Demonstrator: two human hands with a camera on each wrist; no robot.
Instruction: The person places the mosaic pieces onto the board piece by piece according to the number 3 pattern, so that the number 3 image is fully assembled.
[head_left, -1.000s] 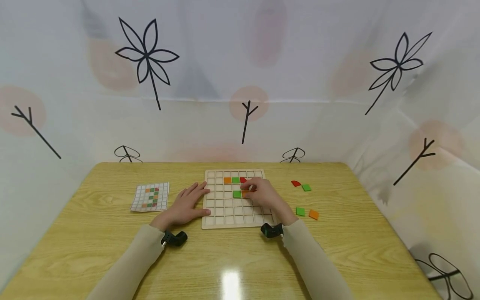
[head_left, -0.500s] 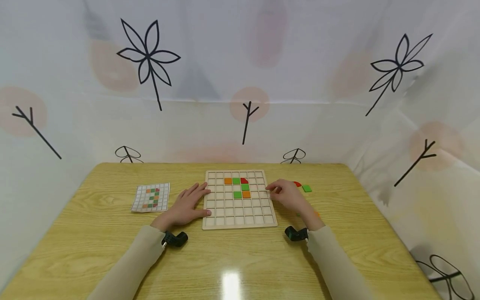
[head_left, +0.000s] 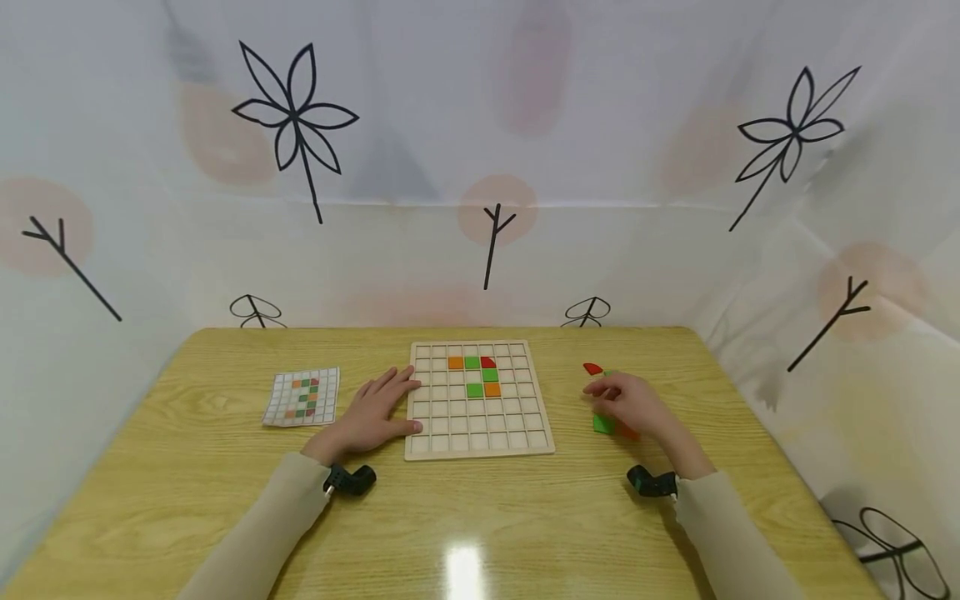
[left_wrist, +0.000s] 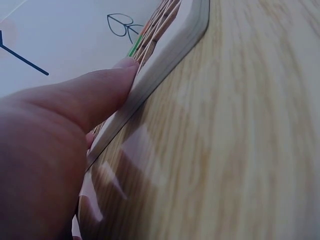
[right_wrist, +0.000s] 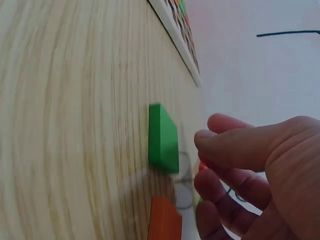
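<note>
My left hand rests on the left edge of a pale wooden grid board, fingers spread; its thumb presses the rim in the left wrist view. Six cells hold flat tiles, among them an orange square, a red quarter-round and a green square. Right of the board, my right hand hovers over loose tiles, fingers loosely bent, with nothing seen between thumb and fingertips. Just beside it lie a green square tile and an orange one. Another green tile is mostly hidden behind the hand.
A loose red quarter-round tile lies beyond the right hand. On the left of the wooden table is a paper card printed with a grid of coloured squares. A patterned cloth hangs behind and at the sides.
The right hand has let go of an orange tile on the board and moved right to the loose tiles. It uncovered a green tile in the row above. The left hand stays put.
</note>
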